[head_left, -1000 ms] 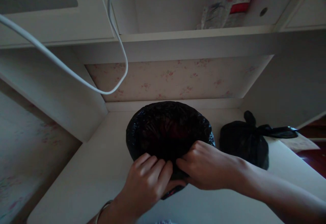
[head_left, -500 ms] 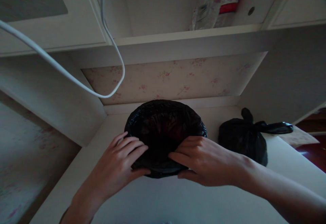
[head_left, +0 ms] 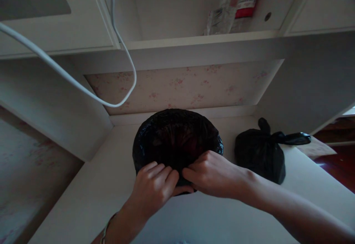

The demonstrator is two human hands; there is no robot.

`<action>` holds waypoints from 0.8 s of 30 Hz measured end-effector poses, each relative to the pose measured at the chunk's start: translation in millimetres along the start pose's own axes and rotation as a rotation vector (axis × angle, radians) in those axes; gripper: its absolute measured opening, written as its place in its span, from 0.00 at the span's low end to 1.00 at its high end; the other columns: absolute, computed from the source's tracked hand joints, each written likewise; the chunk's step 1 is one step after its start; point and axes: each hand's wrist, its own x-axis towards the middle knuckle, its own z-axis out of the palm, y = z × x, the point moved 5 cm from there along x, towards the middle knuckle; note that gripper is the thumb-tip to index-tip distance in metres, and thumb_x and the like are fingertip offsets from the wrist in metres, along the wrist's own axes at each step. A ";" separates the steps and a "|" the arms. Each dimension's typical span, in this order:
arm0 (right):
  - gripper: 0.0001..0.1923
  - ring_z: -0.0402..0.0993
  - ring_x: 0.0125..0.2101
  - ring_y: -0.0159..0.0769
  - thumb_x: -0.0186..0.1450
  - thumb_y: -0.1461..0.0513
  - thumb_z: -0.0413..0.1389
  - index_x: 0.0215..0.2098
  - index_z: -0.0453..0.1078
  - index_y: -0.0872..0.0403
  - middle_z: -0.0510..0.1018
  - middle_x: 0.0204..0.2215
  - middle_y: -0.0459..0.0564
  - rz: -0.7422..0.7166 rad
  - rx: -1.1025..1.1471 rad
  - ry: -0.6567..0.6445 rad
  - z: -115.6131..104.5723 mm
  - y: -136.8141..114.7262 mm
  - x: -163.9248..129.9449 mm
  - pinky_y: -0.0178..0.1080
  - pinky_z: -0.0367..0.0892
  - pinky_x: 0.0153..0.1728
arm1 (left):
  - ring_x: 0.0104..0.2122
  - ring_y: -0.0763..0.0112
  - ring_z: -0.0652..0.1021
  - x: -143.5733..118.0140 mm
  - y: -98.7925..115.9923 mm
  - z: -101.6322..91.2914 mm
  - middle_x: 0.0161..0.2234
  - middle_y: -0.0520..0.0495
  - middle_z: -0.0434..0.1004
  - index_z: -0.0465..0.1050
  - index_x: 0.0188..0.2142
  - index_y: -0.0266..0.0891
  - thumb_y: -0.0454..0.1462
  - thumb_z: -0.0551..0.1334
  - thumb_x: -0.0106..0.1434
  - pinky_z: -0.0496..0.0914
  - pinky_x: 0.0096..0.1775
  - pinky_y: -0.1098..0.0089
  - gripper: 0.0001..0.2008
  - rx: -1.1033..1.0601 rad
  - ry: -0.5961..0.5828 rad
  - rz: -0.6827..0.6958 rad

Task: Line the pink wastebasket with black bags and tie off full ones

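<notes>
A round bin lined with a black trash bag (head_left: 177, 120) stands on the white surface, its opening facing up toward me. The bag is folded over the rim all round; the bin beneath it is hidden. My left hand (head_left: 156, 183) is closed over the near rim, fingers curled inside and thumb along the outside, gripping the bag. Just to its right, my right hand (head_left: 206, 172) pinches the bag at the near right rim, its fingers also curled inward. The two hands almost touch.
A knotted black bag (head_left: 260, 155) sits to the right of the bin. A white cable (head_left: 83, 88) loops down at upper left. Above is a shelf (head_left: 199, 40) holding a plastic package (head_left: 222, 18) and a red-green one (head_left: 247, 0). Side panels flank the white desk (head_left: 108, 177).
My left hand has moved right along the near rim toward my right hand, and its fingers have curled shut on the bag. My right hand has tightened its grip in nearly the same place.
</notes>
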 end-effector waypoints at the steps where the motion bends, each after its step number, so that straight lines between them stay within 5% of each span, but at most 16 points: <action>1: 0.07 0.74 0.24 0.35 0.72 0.60 0.59 0.36 0.72 0.55 0.80 0.26 0.47 0.013 0.023 -0.012 -2.8 0.8 -1.3 0.40 0.51 0.22 | 0.22 0.68 0.70 -2.0 -4.2 -0.8 0.19 0.54 0.67 0.67 0.23 0.41 0.48 0.56 0.77 0.58 0.27 0.62 0.25 -0.013 -0.007 0.009; 4: 0.15 0.80 0.35 0.42 0.71 0.51 0.60 0.46 0.75 0.55 0.84 0.34 0.51 0.062 0.083 -0.041 -14.3 5.4 -9.0 0.42 0.64 0.32 | 0.23 0.68 0.70 -12.2 -26.0 -5.4 0.20 0.53 0.68 0.67 0.23 0.40 0.44 0.55 0.78 0.59 0.29 0.62 0.24 -0.097 -0.082 0.055; 8: 0.23 0.80 0.44 0.47 0.69 0.50 0.62 0.56 0.74 0.54 0.84 0.43 0.56 0.089 0.110 -0.027 -26.8 12.4 -18.4 0.45 0.70 0.42 | 0.35 0.63 0.79 -25.3 -61.4 -22.3 0.31 0.50 0.80 0.76 0.33 0.39 0.57 0.57 0.71 0.67 0.46 0.59 0.25 -0.163 -0.215 0.011; 12: 0.20 0.81 0.41 0.47 0.69 0.51 0.62 0.51 0.76 0.56 0.85 0.39 0.57 0.082 0.094 -0.045 -19.7 13.3 -11.5 0.44 0.69 0.40 | 0.46 0.60 0.82 -19.6 -47.9 -37.2 0.45 0.49 0.84 0.76 0.52 0.41 0.60 0.60 0.68 0.63 0.59 0.56 0.28 -0.202 -0.208 -0.082; 18: 0.04 0.78 0.27 0.38 0.70 0.64 0.59 0.36 0.74 0.56 0.83 0.29 0.50 0.020 0.014 -0.082 -0.5 3.5 7.8 0.40 0.57 0.26 | 0.33 0.61 0.82 -3.3 5.2 -14.3 0.34 0.48 0.84 0.76 0.45 0.36 0.50 0.56 0.76 0.70 0.38 0.60 0.20 -0.099 -0.099 -0.149; 24: 0.08 0.75 0.25 0.35 0.69 0.61 0.62 0.33 0.75 0.55 0.82 0.25 0.48 0.020 0.031 -0.101 -5.1 5.4 3.5 0.41 0.48 0.24 | 0.21 0.66 0.75 -8.9 -12.3 -6.2 0.20 0.53 0.71 0.68 0.25 0.41 0.46 0.53 0.78 0.61 0.28 0.62 0.24 -0.079 -0.123 -0.068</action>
